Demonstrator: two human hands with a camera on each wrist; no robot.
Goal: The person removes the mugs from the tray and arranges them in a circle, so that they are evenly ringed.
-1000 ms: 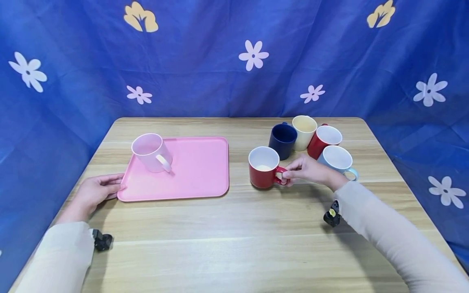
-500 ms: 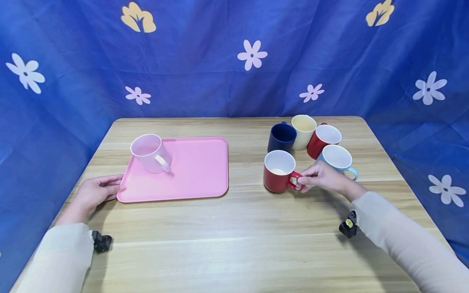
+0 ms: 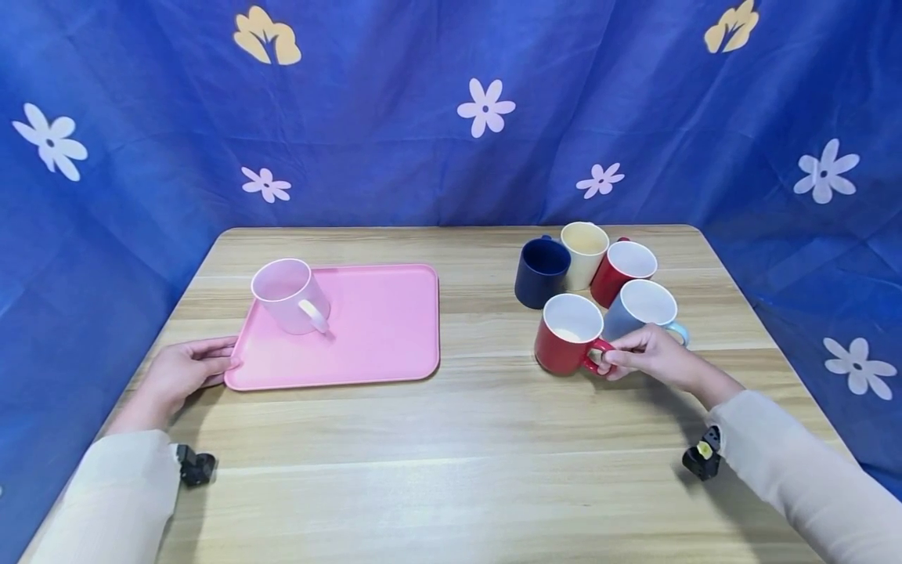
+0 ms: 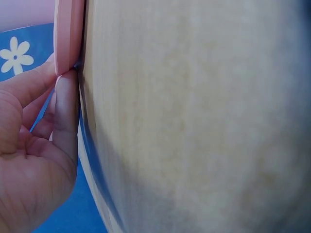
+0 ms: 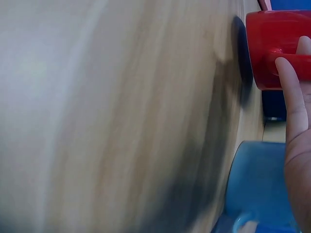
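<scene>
Your right hand (image 3: 644,354) is pinching the handle of the red mug (image 3: 568,333), fingers curled round the loop, so the grip is closing on the one part that lets you steer the mug without touching its rim or its white inside. The mug is standing upright on the table (image 3: 451,439), just in front of the cluster of other mugs: a navy mug (image 3: 541,272), a cream mug (image 3: 585,252), a second red mug (image 3: 622,270) and a light blue mug (image 3: 643,309) that is sitting right beside your knuckles. Your left hand (image 3: 185,370) is resting flat with relaxed fingers against the near left corner of the pink tray (image 3: 380,329), fingertips (image 4: 65,114) touching its edge (probably to keep it from sliding on the smooth wood). A pink mug (image 3: 289,295) is already standing on the tray's far left corner, handle turned towards you, leaving most of the tray's surface bare and well apart from the red mug.
</scene>
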